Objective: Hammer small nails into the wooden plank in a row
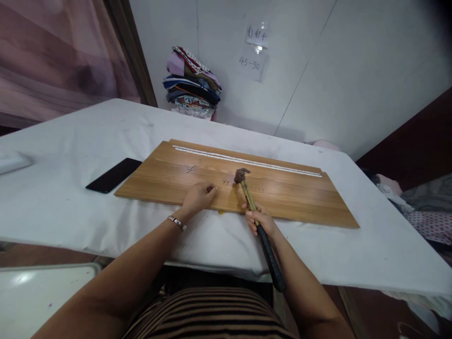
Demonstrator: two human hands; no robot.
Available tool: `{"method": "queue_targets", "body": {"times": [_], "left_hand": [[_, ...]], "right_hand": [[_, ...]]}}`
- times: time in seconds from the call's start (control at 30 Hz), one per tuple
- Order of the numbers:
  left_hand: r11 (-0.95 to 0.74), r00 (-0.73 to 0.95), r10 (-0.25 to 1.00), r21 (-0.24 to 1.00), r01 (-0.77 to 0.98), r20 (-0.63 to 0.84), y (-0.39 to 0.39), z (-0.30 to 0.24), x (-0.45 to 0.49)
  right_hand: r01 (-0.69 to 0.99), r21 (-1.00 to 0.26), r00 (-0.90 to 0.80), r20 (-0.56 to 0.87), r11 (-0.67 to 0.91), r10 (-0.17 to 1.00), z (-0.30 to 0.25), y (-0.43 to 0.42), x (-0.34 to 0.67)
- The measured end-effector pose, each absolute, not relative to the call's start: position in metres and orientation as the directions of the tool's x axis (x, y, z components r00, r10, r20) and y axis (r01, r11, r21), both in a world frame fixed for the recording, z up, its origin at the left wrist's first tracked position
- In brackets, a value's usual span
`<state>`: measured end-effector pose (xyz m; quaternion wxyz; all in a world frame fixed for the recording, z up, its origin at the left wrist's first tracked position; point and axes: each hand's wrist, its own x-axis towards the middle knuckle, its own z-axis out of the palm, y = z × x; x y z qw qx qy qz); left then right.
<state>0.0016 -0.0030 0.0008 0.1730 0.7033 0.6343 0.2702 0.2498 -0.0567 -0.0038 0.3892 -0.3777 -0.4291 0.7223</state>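
Note:
A wooden board (296, 197) lies flat in front of me. My right hand (261, 220) is closed around the handle of a claw hammer (250, 200), whose rusty head is over the middle of the board. Left of the hammer head, my left hand (200, 195) rests on the board near its front edge. Its fingers are curled and pressed together; whatever they hold is hidden. A small pile of loose nails (189, 168) lies on the left part of the board. Several small dark spots in a row, perhaps nail heads, run along the board's middle.
Two measuring strips (247, 160) run along the board's far edge. A black phone-like slab (115, 175) lies left of the board on the white-covered table (81, 141). Folded clothes (193, 84) are stacked at the back by the wall. A white stool or chair seat (45, 296) stands at lower left.

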Motion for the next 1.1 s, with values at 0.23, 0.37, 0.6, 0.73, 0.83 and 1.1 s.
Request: {"method": "queue_targets", "body": {"times": [0.23,0.37,0.6,0.73,0.83,1.1], "left_hand": [[-0.151,0.056,0.983,0.596,0.788,0.176,-0.0016,-0.0018,0.0015],[-0.139,0.049,0.985,0.591,0.795,0.165,-0.0022,-0.0006,0.0016],[-0.143,0.054,0.985,0.59,0.794,0.165,-0.0016,0.0002,0.0021],[-0.134,0.053,0.987,0.592,0.795,0.152,-0.0015,0.0008,0.0022],[-0.12,0.039,0.988,0.595,0.795,0.146,-0.0027,0.0027,0.0018],[-0.081,-0.019,0.989,0.633,0.77,0.148,0.0003,-0.003,0.0008]], "right_hand": [[-0.233,-0.913,-0.396,-0.225,-0.335,0.89,-0.0026,-0.0567,0.2492],[-0.242,-0.911,-0.405,-0.218,-0.335,0.888,-0.0037,-0.0566,0.2488],[-0.241,-0.912,-0.417,-0.211,-0.332,0.884,-0.0045,-0.0562,0.2497],[-0.239,-0.915,-0.403,-0.211,-0.325,0.89,-0.0045,-0.0567,0.25],[-0.238,-0.915,-0.4,-0.214,-0.326,0.891,-0.0047,-0.0567,0.2501],[-0.235,-0.912,-0.412,-0.22,-0.337,0.884,-0.0008,-0.057,0.249]]}}
